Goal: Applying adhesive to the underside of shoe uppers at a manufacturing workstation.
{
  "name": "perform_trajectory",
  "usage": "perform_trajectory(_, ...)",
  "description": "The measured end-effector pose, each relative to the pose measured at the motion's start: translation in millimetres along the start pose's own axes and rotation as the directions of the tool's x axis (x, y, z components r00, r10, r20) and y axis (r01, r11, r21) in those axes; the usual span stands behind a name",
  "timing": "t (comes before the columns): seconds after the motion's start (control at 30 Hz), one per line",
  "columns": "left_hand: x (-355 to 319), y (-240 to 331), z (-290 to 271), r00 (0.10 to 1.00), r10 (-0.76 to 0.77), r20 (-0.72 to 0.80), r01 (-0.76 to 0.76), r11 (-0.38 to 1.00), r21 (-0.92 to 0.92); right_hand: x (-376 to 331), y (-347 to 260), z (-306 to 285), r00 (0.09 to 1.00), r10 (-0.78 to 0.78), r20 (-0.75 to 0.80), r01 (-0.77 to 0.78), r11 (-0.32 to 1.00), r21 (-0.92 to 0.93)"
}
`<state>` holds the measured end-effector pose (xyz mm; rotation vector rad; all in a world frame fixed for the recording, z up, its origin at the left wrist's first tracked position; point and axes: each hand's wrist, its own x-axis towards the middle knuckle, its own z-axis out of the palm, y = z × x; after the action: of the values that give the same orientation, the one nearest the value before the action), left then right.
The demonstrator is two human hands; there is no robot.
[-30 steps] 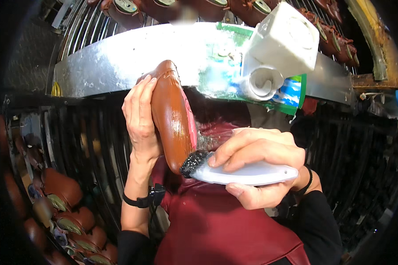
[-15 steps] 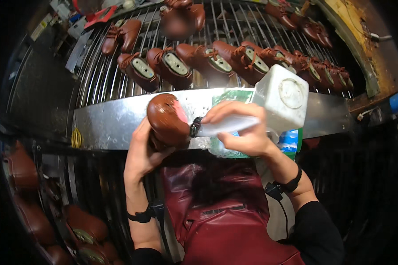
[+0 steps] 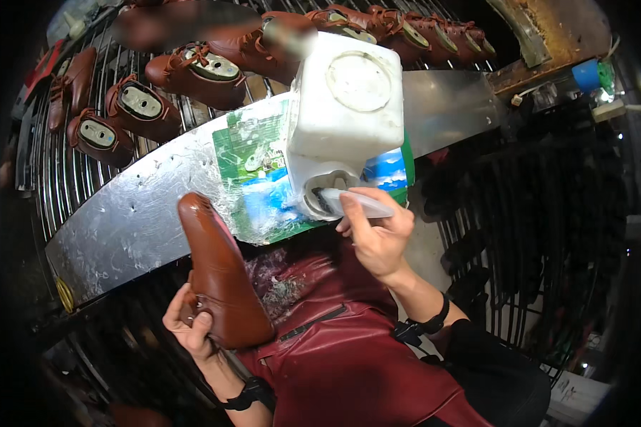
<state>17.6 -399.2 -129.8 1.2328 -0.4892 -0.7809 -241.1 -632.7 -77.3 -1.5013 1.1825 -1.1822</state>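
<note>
My left hand (image 3: pixel 190 329) grips a brown leather shoe (image 3: pixel 224 281) near its heel, toe pointing away from me, beside my dark red apron (image 3: pixel 327 356). A strip of pink shows along the shoe's right edge. Between the thumb and fingers of my right hand (image 3: pixel 383 242) is a brush with a whitish translucent handle (image 3: pixel 374 207). Its dark bristles dip into the open mouth of a white plastic container (image 3: pixel 345 121). Beneath the container lies a green and blue printed sheet (image 3: pixel 253 167), smeared with white.
A metal ledge (image 3: pixel 135 220) runs in front of me, streaked with white residue. Behind it, a rack of metal rods (image 3: pixel 57 206) bears several brown lace-up shoes (image 3: pixel 139 107). A yellow coil (image 3: pixel 65 294) hangs at the ledge's left end. Dark racks (image 3: pixel 520 235) stand at the right.
The brush has left the shoe and moved into the container's mouth. My left hand has lowered the shoe toward me, turning it toe-forward. The view has swung to the right.
</note>
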Motion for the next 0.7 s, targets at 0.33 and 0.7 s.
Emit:
perform_trajectory(0.33,-25,11,27,0.989,-0.068,0.128,0.066,0.998,0.013,16,-28,1,0.867,0.354,0.35,-0.496,0.553,0.67)
perform_trajectory(0.7,-27,18,44,0.974,-0.154,0.164,0.204,0.91,-0.36,-62,-46,4,0.855,0.102,0.508,-0.399,0.754,0.521)
